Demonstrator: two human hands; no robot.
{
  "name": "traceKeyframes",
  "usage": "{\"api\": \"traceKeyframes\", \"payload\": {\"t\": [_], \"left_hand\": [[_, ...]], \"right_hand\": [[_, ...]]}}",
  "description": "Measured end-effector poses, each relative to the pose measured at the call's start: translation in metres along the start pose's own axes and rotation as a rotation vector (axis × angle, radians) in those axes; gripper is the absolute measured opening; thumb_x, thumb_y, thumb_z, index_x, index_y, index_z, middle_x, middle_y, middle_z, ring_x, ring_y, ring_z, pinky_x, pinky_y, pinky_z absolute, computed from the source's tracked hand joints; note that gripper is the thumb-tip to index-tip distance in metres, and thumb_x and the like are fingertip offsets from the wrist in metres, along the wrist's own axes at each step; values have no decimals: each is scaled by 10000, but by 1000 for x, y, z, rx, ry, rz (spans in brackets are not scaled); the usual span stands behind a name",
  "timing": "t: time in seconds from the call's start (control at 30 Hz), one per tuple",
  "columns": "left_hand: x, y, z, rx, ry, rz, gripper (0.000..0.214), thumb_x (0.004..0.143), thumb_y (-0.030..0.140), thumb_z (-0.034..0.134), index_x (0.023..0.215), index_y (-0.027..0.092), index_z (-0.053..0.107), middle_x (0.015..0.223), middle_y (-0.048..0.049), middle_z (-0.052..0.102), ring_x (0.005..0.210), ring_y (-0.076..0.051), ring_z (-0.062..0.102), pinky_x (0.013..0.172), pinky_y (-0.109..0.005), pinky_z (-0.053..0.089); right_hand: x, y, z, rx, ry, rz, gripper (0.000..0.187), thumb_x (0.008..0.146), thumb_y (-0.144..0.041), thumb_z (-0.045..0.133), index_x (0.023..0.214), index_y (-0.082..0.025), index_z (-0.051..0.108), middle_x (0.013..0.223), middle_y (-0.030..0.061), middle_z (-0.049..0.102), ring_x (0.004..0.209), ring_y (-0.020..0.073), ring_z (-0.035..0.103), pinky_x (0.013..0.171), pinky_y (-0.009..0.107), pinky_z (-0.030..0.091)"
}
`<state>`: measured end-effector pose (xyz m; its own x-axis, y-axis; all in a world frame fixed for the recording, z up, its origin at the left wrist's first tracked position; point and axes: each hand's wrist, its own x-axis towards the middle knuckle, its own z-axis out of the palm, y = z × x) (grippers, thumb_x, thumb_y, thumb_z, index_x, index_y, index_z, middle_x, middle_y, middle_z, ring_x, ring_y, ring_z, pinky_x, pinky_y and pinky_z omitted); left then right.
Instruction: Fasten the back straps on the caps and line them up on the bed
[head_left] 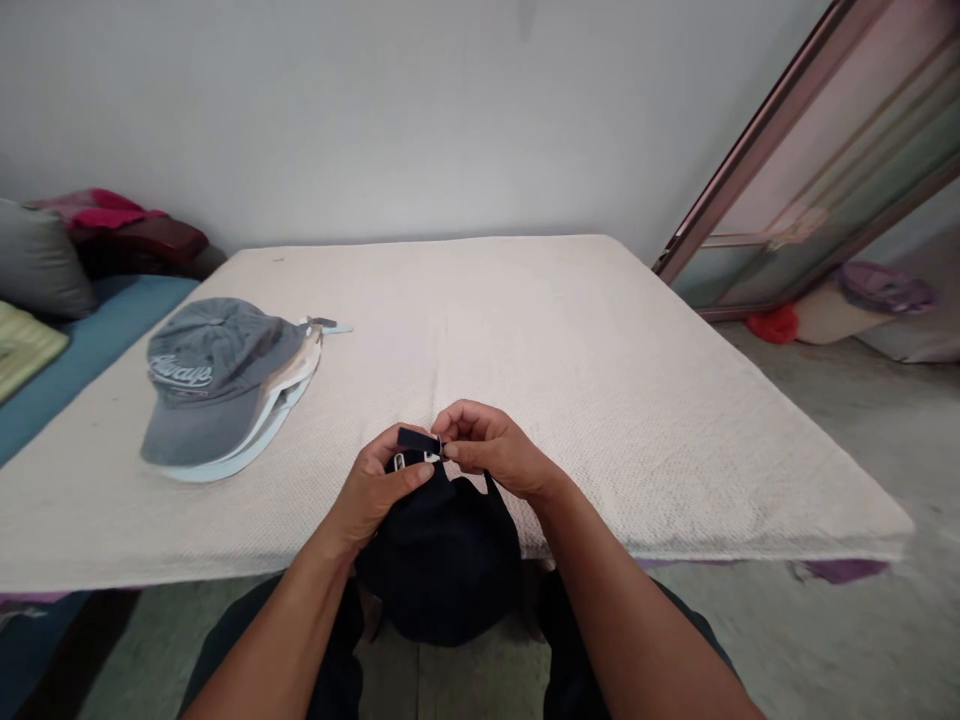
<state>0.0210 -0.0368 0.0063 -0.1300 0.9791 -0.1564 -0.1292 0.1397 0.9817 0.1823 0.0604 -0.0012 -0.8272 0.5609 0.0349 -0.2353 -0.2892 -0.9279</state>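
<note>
A dark navy cap (442, 560) hangs at the table's front edge, between my forearms. My left hand (379, 482) is closed on the cap's back, its thumb pressing near the strap (417, 440). With thumb and fingers pinched, my right hand (487, 445) grips the strap at its small metal buckle (441, 447). The strap's free end points left above my left thumb. To the left on the table lies a stack of caps, a grey cap (225, 350) with white lettering on top and a pale blue brim (240, 462) beneath it.
A cream textured cloth (525, 330) covers the table. Left of it are a blue seat (135, 310), a grey cushion (41, 260) and a yellow-green cushion (26, 345). A framed glass panel (780, 190) leans at the right, with a red item (774, 323) on the floor.
</note>
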Motion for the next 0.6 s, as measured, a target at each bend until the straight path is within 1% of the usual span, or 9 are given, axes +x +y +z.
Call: {"api": "traceKeyframes", "payload": {"t": [0.13, 0.33, 0.4, 0.5, 0.6], "left_hand": [[1, 0, 0, -43, 2, -38, 260, 679, 287, 761, 892, 206, 636, 748, 28, 597, 604, -97, 503, 560, -203, 370], [1, -2, 2, -130, -10, -102, 192, 703, 287, 738, 811, 195, 609, 680, 31, 592, 551, -90, 496, 523, -196, 352], [2, -2, 1, -117, -3, -95, 206, 688, 297, 749, 792, 192, 606, 668, 31, 585, 549, -93, 499, 516, -197, 346], [3, -2, 1, -51, 9, -45, 237, 665, 319, 764, 791, 186, 613, 681, 25, 584, 566, -101, 502, 519, -202, 344], [3, -3, 0, -6, 9, -6, 241, 669, 321, 761, 804, 186, 615, 681, 28, 575, 570, -101, 493, 522, -202, 340]], "right_hand": [[0, -3, 1, 17, -10, 0, 208, 740, -248, 708, 912, -177, 615, 736, -17, 563, 581, 66, 458, 477, 178, 320], [-2, -6, 3, -9, -61, 14, 200, 751, -242, 700, 920, -172, 620, 751, -3, 565, 616, 78, 471, 486, 179, 315], [-2, -6, 3, -17, -73, 16, 205, 754, -248, 694, 929, -177, 617, 729, -16, 540, 584, 71, 444, 476, 180, 306], [-3, -5, 3, -38, -69, 21, 194, 764, -263, 680, 927, -184, 610, 688, -37, 504, 527, 57, 391, 451, 178, 281], [-2, -4, 3, -72, -60, 40, 196, 764, -270, 680, 923, -185, 604, 659, -46, 484, 502, 54, 367, 428, 176, 261]]}}
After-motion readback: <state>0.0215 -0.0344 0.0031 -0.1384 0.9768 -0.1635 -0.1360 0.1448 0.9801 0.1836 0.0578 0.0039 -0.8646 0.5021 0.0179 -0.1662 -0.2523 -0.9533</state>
